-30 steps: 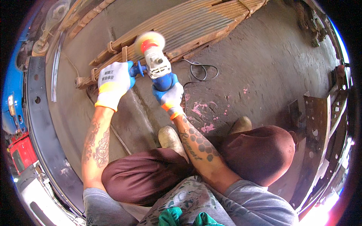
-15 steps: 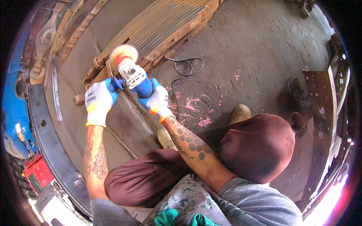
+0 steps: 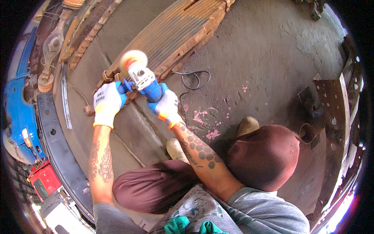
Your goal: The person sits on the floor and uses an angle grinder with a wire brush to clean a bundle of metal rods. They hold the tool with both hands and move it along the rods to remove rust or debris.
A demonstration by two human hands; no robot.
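Both my hands wear white gloves with blue palms and orange cuffs. They hold an angle grinder [image 3: 145,82] with a blue body and grey head. My left hand [image 3: 107,100] is closed round its blue side handle, and my right hand [image 3: 167,104] wraps the rear of the body. At the grinder's front, a pale round disc [image 3: 140,58] with an orange centre is blurred as if spinning. It is over the near end of a rusty, ridged stack of long metal strips [image 3: 171,37], like a leaf spring. Whether the disc touches the metal, I cannot tell.
A black cord [image 3: 197,80] loops on the grey floor right of the grinder. Pink paint flakes [image 3: 200,116] lie near my boots [image 3: 248,126]. A dark metal beam [image 3: 52,132] and blue vehicle part [image 3: 19,113] line the left; a perforated metal frame [image 3: 333,105] stands right.
The whole view has shifted, so most things sit lower and slightly right. Against the metal stack, the grinder's disc has moved a little farther from me. Both hands keep their grip.
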